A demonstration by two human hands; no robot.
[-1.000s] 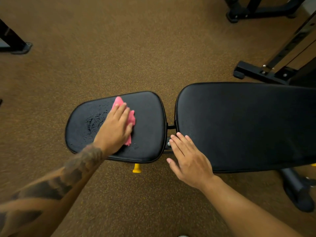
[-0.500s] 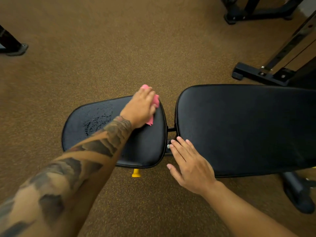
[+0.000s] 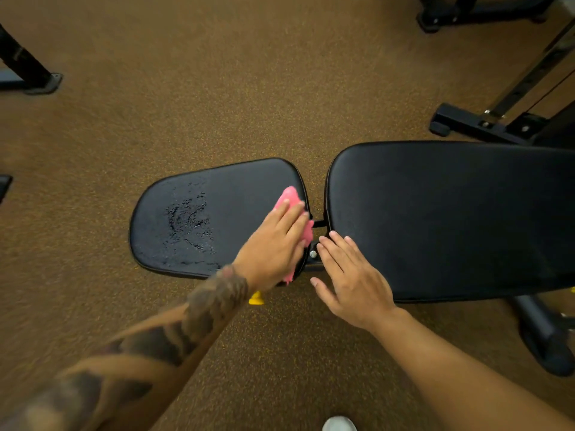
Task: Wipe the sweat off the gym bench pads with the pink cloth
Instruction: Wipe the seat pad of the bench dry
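Observation:
The black seat pad [image 3: 236, 194] of the gym bench lies in the middle, with a wet patch of sweat [image 3: 188, 225] on its left half. My left hand [image 3: 273, 244] presses the pink cloth [image 3: 289, 197] flat onto the pad's right near edge, fingers straight. Most of the cloth is hidden under the hand. The long black back pad [image 3: 451, 219] stretches to the right. My right hand [image 3: 348, 275] rests with straight fingers on its near left corner, beside the hinge bolt [image 3: 313, 254].
Brown speckled floor surrounds the bench. Black machine frames stand at the upper right [image 3: 485, 122], top right [image 3: 473, 10] and far left [image 3: 28, 70]. A yellow knob [image 3: 256, 298] shows under the seat. The bench foot [image 3: 541, 337] is at the lower right. A shoe tip [image 3: 339, 424] shows at the bottom.
My left hand has slid the cloth from the seat pad's far right corner back toward me along its right edge. The right hand has stayed in place.

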